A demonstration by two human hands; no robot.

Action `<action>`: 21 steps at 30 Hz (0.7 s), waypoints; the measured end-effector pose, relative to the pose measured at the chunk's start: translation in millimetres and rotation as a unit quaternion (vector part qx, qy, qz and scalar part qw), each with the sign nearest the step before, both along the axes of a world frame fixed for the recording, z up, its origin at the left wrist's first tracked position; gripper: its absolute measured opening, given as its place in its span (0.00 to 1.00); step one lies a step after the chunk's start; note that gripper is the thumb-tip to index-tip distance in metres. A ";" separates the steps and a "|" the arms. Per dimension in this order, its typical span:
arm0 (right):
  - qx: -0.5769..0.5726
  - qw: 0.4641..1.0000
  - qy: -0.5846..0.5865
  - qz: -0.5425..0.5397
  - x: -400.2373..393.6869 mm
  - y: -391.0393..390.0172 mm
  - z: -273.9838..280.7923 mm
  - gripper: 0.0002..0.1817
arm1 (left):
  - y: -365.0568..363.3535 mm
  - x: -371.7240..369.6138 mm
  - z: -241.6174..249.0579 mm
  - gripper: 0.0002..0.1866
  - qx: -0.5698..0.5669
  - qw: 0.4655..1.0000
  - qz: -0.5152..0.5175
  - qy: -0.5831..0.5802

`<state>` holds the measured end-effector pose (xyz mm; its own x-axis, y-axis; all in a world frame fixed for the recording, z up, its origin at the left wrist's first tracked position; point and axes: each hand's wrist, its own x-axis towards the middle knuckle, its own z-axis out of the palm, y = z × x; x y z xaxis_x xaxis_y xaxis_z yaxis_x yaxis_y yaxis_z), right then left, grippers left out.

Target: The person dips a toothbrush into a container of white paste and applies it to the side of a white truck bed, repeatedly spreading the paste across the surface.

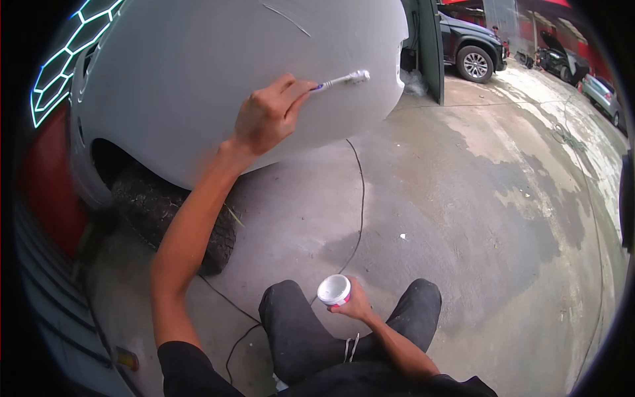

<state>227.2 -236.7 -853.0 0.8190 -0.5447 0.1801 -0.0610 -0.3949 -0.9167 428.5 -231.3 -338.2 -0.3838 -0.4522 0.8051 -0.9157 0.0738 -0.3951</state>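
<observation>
My left hand (pixel 271 116) is closed on the handle of a toothbrush (pixel 340 81), held over the grey curved car panel (pixel 198 73). White paste covers the brush head, which is at the panel's right part; whether it touches the surface cannot be told. A thin raised line (pixel 286 20) shows higher up on the panel. Low between my knees, my right hand (pixel 356 303) is wrapped round a small open tub (pixel 334 290) with a white rim and whitish contents.
A dark tyre (pixel 221 245) lies beneath the panel. Black cable (pixel 362 192) runs over the concrete floor (pixel 430 198). A dark car (pixel 473 49) stands behind a grey upright panel (pixel 431 53). More vehicles are parked at the upper right.
</observation>
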 end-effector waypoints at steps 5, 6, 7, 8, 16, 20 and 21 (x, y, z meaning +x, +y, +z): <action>-0.003 1.000 -0.027 0.009 2.7 -0.8 5.5 0.59 | 26.6 24.6 40.7 0.09 -0.205 0.974 -0.030 0.092; 0.001 1.000 -0.020 0.014 0.9 -1.2 10.1 0.59 | 32.3 29.7 54.5 0.09 -0.223 0.959 -0.032 0.174; 0.006 1.000 -0.012 0.020 0.6 -1.5 9.9 0.60 | 36.5 32.6 66.5 0.09 -0.241 0.936 -0.034 0.255; 0.022 0.999 -0.024 0.016 0.7 0.2 8.9 0.58 | 40.6 34.5 73.5 0.09 -0.257 0.906 -0.037 0.334; 0.028 0.997 -0.067 0.022 12.1 -2.4 -21.0 0.59 | 36.5 29.9 26.4 0.09 -0.161 0.982 -0.019 0.102; 0.057 0.995 -0.076 0.038 7.3 -3.8 -15.5 0.60 | 41.0 60.1 47.2 0.10 -0.257 0.937 -0.033 0.236; 0.073 0.993 -0.084 0.037 7.1 -1.0 -13.6 0.60 | 37.6 65.9 42.7 0.11 -0.253 0.939 -0.026 0.233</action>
<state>234.3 -237.7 -866.6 0.8224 -0.5152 0.2414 0.1219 -0.2549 -0.9592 494.4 -193.7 -295.5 0.0517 0.0427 0.9978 -0.9982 0.0334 0.0503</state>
